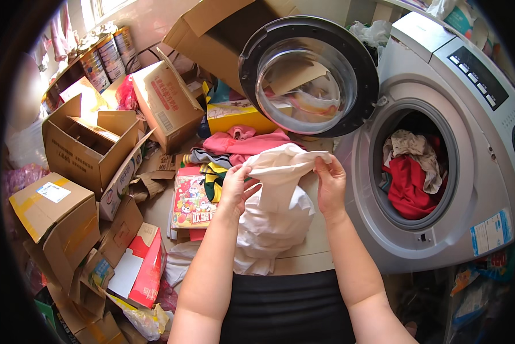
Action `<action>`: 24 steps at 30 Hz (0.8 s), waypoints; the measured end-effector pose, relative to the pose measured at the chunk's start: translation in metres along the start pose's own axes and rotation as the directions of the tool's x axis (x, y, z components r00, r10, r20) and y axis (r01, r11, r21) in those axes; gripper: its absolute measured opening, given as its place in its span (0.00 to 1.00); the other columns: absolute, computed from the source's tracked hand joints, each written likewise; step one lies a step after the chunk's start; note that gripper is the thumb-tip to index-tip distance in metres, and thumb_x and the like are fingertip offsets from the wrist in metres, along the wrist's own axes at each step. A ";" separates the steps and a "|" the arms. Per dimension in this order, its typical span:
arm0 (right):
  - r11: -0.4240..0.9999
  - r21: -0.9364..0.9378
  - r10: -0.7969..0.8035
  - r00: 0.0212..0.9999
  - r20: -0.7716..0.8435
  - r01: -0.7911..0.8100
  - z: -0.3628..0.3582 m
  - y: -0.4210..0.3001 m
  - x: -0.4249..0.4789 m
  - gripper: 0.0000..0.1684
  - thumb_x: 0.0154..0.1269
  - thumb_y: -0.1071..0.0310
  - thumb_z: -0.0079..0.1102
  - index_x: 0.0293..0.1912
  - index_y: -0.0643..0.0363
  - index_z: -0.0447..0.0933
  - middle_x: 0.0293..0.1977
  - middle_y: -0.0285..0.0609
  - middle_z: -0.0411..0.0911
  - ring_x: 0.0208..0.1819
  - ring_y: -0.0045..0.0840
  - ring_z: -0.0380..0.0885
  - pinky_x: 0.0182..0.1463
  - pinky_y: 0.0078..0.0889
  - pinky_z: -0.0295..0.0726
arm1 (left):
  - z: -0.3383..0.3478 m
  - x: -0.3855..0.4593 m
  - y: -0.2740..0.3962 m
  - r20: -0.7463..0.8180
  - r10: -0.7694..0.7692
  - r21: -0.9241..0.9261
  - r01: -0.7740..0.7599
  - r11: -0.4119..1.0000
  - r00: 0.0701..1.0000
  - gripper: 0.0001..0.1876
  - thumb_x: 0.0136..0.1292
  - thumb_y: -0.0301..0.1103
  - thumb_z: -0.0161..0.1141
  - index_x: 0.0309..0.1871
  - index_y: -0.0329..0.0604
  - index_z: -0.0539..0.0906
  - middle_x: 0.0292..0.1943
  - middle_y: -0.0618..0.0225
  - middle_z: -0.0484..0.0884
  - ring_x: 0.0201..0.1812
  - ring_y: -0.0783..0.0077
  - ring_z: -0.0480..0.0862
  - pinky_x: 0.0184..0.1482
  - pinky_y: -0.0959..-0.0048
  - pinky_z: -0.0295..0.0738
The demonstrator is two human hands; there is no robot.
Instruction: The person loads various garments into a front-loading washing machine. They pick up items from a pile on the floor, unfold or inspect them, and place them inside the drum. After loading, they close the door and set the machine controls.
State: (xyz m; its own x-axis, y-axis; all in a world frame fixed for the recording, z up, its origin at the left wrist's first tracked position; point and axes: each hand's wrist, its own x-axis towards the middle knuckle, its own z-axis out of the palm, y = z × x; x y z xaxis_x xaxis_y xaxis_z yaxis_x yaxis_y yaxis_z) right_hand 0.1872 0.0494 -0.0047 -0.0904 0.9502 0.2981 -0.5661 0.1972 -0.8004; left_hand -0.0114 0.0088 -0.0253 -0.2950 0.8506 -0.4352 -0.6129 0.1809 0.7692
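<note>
A white cloth garment (283, 172) is stretched between my two hands in front of me. My left hand (237, 189) pinches its left edge between thumb and fingers, the other fingers loosely spread. At the opposite end, my right hand (329, 185) grips the hem. The lower part of the garment hangs over more white fabric (270, 232), and where one ends and the other begins is unclear. Just beyond lie a pink garment (249, 144) and a yellow, green and grey striped one (214, 174). Beneath the striped one is a colourful printed box (193, 202).
On the right stands a front-loading washing machine (412, 245), its round door (309, 77) swung wide open. Red cloth (408, 187) and patterned cloth (414, 150) sit in the drum opening. Cardboard boxes (167, 103) pile up on the left, with several tins (111, 56) behind.
</note>
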 end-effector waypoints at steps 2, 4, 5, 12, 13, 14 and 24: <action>0.995 0.098 0.011 1.000 -0.019 -0.009 -0.001 -0.001 0.003 0.05 0.66 0.69 0.58 0.41 0.55 0.79 0.35 0.31 0.79 0.37 0.15 0.76 0.43 0.19 0.73 | -0.002 0.007 -0.010 0.031 0.336 0.331 -0.327 0.885 0.941 0.19 0.57 0.32 0.61 0.53 0.45 0.75 0.47 0.64 0.76 0.45 0.68 0.78 0.49 0.67 0.77; 0.991 0.127 0.049 0.998 -0.033 -0.044 -0.001 -0.003 0.003 0.05 0.70 0.68 0.53 0.43 0.54 0.76 0.37 0.31 0.79 0.39 0.16 0.76 0.45 0.21 0.74 | 0.006 0.002 -0.007 0.278 0.765 0.678 -0.683 0.273 0.582 0.22 0.54 0.30 0.64 0.54 0.44 0.76 0.47 0.64 0.74 0.46 0.69 0.76 0.47 0.72 0.75; 0.988 0.135 0.072 0.997 -0.009 -0.070 0.000 -0.005 0.003 0.05 0.70 0.68 0.52 0.43 0.54 0.75 0.37 0.31 0.78 0.39 0.16 0.76 0.45 0.22 0.74 | 0.012 -0.004 -0.010 0.261 0.783 0.635 -0.711 0.301 0.565 0.16 0.54 0.32 0.66 0.47 0.44 0.80 0.47 0.63 0.74 0.47 0.69 0.76 0.45 0.74 0.74; 0.978 0.154 0.123 0.987 0.107 -0.139 0.009 -0.006 -0.003 0.05 0.71 0.67 0.51 0.43 0.54 0.74 0.36 0.30 0.77 0.37 0.13 0.74 0.42 0.18 0.73 | 0.042 -0.032 -0.007 0.497 0.736 0.632 -0.773 0.057 0.461 0.11 0.57 0.37 0.66 0.36 0.39 0.82 0.32 0.65 0.79 0.32 0.67 0.77 0.38 0.73 0.73; 0.979 0.149 0.124 0.987 0.098 -0.137 0.009 -0.006 -0.003 0.05 0.71 0.67 0.52 0.43 0.54 0.74 0.35 0.30 0.77 0.36 0.12 0.74 0.41 0.17 0.73 | 0.040 -0.030 -0.006 0.509 0.723 0.620 -0.782 0.068 0.467 0.10 0.58 0.36 0.66 0.36 0.38 0.82 0.31 0.67 0.79 0.30 0.71 0.77 0.35 0.74 0.73; 0.992 0.055 0.111 0.993 0.044 -0.113 0.005 -0.002 -0.002 0.05 0.70 0.67 0.53 0.43 0.55 0.75 0.36 0.30 0.78 0.36 0.13 0.75 0.42 0.19 0.73 | 0.037 -0.030 -0.003 0.425 0.736 0.571 -0.787 0.234 0.527 0.09 0.59 0.35 0.66 0.35 0.38 0.81 0.30 0.70 0.79 0.29 0.76 0.76 0.33 0.77 0.71; 0.992 0.031 0.121 0.987 0.103 -0.125 -0.003 0.001 0.002 0.08 0.69 0.68 0.54 0.46 0.57 0.74 0.39 0.34 0.79 0.41 0.20 0.78 0.48 0.27 0.78 | 0.027 -0.038 0.012 0.570 0.590 0.622 -0.770 0.145 0.572 0.43 0.46 0.49 0.73 0.64 0.45 0.65 0.59 0.52 0.70 0.58 0.54 0.70 0.62 0.63 0.65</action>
State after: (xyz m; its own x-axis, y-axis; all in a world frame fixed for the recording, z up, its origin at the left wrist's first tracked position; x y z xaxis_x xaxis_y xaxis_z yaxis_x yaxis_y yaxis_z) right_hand 0.1885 0.0519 -0.0065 -0.2418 0.9373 0.2511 -0.5759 0.0697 -0.8145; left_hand 0.0124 -0.0077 0.0130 -0.1126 0.8745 0.4718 0.5941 -0.3214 0.7374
